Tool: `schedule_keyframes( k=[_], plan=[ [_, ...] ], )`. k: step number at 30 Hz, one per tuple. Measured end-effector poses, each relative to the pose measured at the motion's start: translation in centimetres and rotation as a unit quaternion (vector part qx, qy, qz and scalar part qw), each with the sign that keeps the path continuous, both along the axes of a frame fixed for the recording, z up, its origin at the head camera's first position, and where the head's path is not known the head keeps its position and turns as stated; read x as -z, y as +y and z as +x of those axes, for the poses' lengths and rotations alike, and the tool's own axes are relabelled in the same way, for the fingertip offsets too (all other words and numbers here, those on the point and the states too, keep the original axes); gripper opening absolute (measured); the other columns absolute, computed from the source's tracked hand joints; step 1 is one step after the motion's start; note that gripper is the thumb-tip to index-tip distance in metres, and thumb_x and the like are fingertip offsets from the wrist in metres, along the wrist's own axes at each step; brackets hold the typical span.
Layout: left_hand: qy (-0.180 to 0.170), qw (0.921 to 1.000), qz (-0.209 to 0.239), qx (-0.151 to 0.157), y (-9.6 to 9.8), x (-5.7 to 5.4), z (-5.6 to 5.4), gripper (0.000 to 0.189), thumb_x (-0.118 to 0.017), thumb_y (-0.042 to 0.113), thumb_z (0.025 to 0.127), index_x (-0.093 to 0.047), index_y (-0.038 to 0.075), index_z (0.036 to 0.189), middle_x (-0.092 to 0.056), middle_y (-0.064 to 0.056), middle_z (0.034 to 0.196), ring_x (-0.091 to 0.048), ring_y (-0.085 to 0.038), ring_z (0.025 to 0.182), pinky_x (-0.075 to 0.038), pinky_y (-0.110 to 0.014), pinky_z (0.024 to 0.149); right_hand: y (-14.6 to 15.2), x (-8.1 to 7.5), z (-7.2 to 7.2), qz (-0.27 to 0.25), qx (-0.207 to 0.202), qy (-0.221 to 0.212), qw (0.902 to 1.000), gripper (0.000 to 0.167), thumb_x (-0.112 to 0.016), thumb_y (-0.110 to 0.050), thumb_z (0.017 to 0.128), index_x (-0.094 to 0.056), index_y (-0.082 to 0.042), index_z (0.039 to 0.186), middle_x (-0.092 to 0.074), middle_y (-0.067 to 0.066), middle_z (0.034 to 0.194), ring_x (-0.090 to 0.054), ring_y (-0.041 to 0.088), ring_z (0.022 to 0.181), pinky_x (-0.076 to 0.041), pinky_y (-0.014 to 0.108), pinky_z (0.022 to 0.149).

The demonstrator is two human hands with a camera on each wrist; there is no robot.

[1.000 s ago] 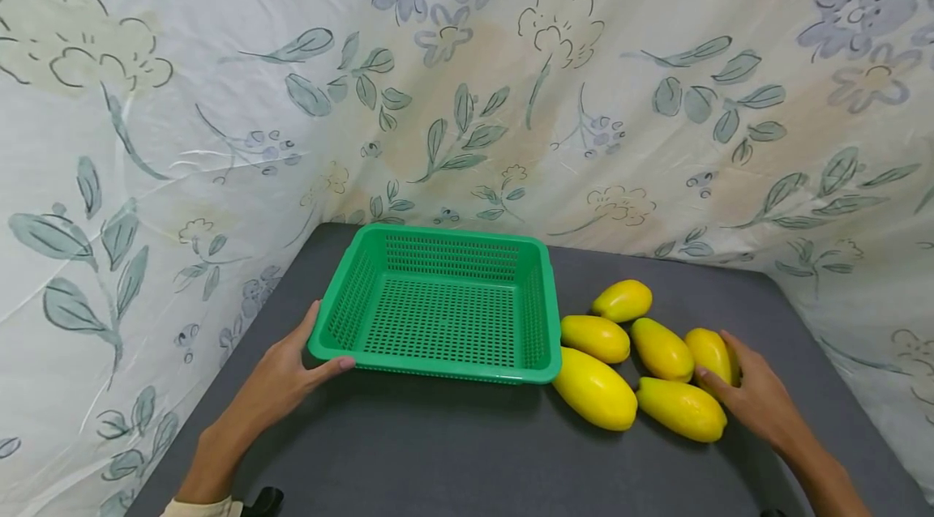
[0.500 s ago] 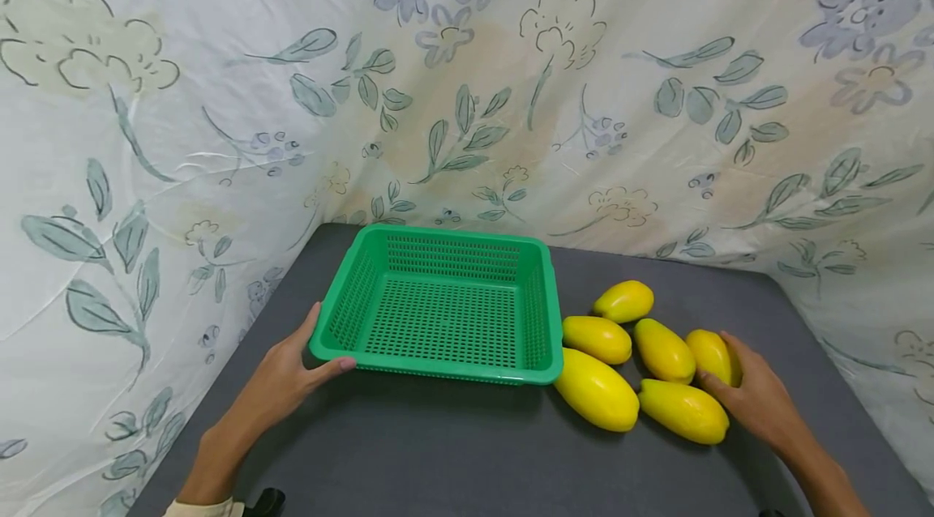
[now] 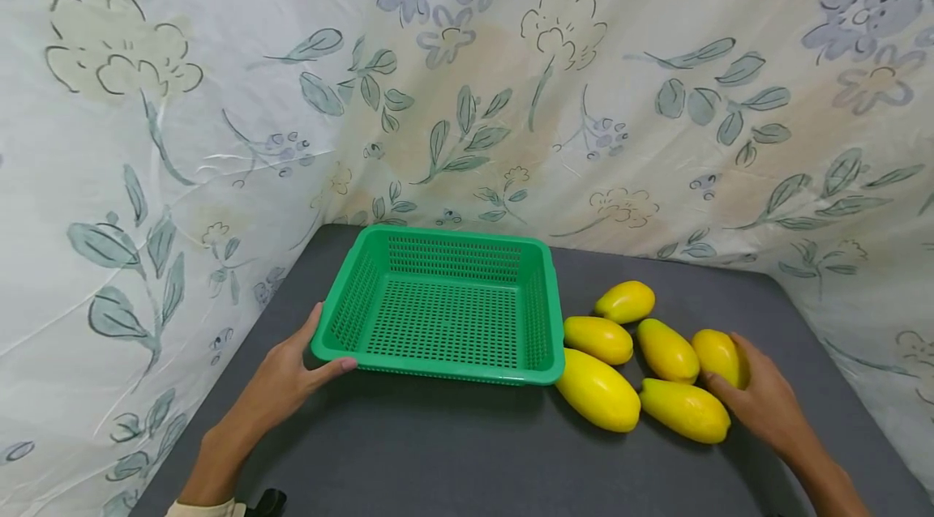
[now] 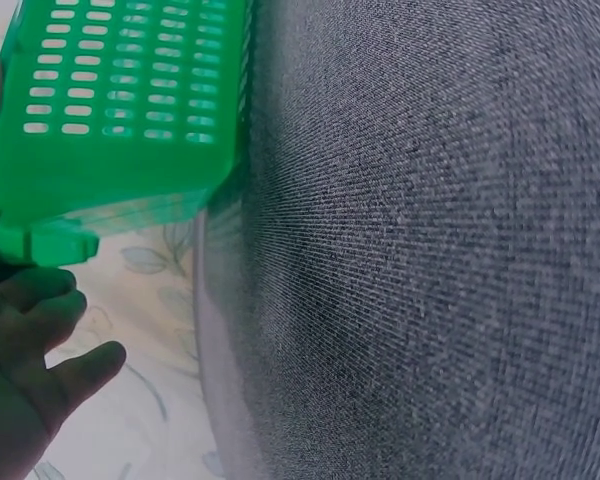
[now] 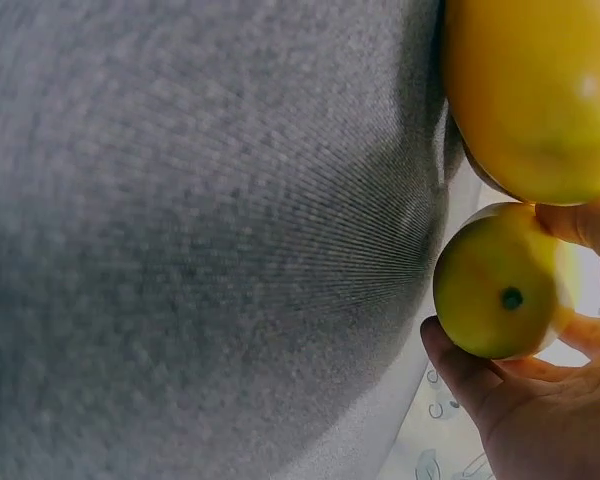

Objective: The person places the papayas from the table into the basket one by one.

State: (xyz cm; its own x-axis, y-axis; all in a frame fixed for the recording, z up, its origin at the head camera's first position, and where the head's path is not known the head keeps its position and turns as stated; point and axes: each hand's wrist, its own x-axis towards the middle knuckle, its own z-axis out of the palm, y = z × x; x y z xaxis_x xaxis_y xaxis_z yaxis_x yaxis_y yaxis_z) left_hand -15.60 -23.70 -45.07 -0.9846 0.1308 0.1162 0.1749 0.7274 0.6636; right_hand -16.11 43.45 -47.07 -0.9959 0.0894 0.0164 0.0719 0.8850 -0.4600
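An empty green plastic basket [image 3: 445, 314] with slotted walls stands on the dark grey table. My left hand [image 3: 280, 379] holds its near left corner, thumb over the front rim and index finger along the left side. In the left wrist view, several fingers of that hand [image 4: 30, 370] hang off the basket's wall [image 4: 130, 90]. My right hand [image 3: 762, 403] grips the rightmost yellow papaya [image 3: 717, 356] between thumb and fingers. The right wrist view shows this papaya [image 5: 495, 285] end-on, with a dark stem spot; it appears to rest on the table.
Several other yellow papayas lie between basket and right hand: a large one [image 3: 598, 391] touching the basket, one in front [image 3: 686, 410], one in the middle [image 3: 667, 351], and one at the back [image 3: 625, 302]. A floral curtain [image 3: 467, 96] hangs behind and beside the table [image 3: 452, 452].
The head view has shifted slightly, most visibly at the left curtain. Both hands keep their holds on the basket and the papaya, with hardly any movement.
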Motion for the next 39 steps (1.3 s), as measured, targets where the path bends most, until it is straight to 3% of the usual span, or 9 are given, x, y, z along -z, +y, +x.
schedule_keyframes(
  k=[7, 20, 27, 34, 39],
  plan=[
    [0.001, 1.0000, -0.005, 0.000, 0.0, -0.2, 0.0, 0.112, -0.076, 0.053, 0.096, -0.007, 0.010, 0.172, -0.035, -0.029, 0.167, -0.042, -0.052, 0.148, -0.041, -0.071, 0.110, 0.0, -0.4, 0.6, -0.004, 0.012, 0.022, 0.9997, 0.091, -0.057, -0.043, 0.109, -0.011, 0.015, 0.162, -0.029, 0.052, 0.149, -0.038, 0.066, 0.126, -0.042, 0.074, 0.087],
    [0.006, 0.9999, -0.010, -0.001, -0.1, 0.0, 0.1, 0.110, -0.075, 0.054, 0.096, -0.008, 0.010, 0.172, -0.035, -0.029, 0.167, -0.041, -0.052, 0.149, -0.041, -0.071, 0.110, -0.5, -1.4, 1.2, -0.015, 0.034, 0.071, 0.9968, 0.088, -0.062, -0.036, 0.107, -0.013, 0.012, 0.164, -0.037, 0.049, 0.144, -0.050, 0.053, 0.106, -0.048, 0.058, 0.072],
    [0.009, 0.9998, -0.017, -0.001, -0.1, 0.1, 0.0, 0.110, -0.074, 0.055, 0.097, -0.008, 0.010, 0.172, -0.034, -0.028, 0.168, -0.041, -0.051, 0.149, -0.042, -0.070, 0.109, -1.2, -2.3, 1.4, -0.031, 0.056, 0.078, 0.9949, 0.091, -0.061, -0.040, 0.107, -0.011, 0.008, 0.166, -0.035, 0.048, 0.148, -0.051, 0.054, 0.106, -0.051, 0.053, 0.070],
    [0.005, 0.9997, -0.023, -0.006, 0.0, -0.2, 0.1, 0.111, -0.075, 0.055, 0.096, -0.010, 0.007, 0.171, -0.034, -0.028, 0.168, -0.041, -0.052, 0.149, -0.042, -0.070, 0.110, -2.1, -2.9, 1.6, -0.050, 0.060, 0.088, 0.9931, 0.091, -0.062, -0.041, 0.107, -0.011, 0.002, 0.168, -0.039, 0.046, 0.148, -0.057, 0.055, 0.105, -0.049, 0.032, 0.060],
    [0.006, 0.9997, -0.024, -0.005, 0.0, -0.1, 0.0, 0.111, -0.075, 0.056, 0.096, -0.009, 0.007, 0.171, -0.033, -0.029, 0.168, -0.041, -0.052, 0.149, -0.043, -0.070, 0.109, -2.7, -3.4, 1.8, -0.080, 0.058, 0.094, 0.9906, 0.091, -0.062, -0.042, 0.107, -0.010, -0.003, 0.170, -0.032, 0.043, 0.159, -0.054, 0.062, 0.116, -0.047, 0.020, 0.062]
  ],
)
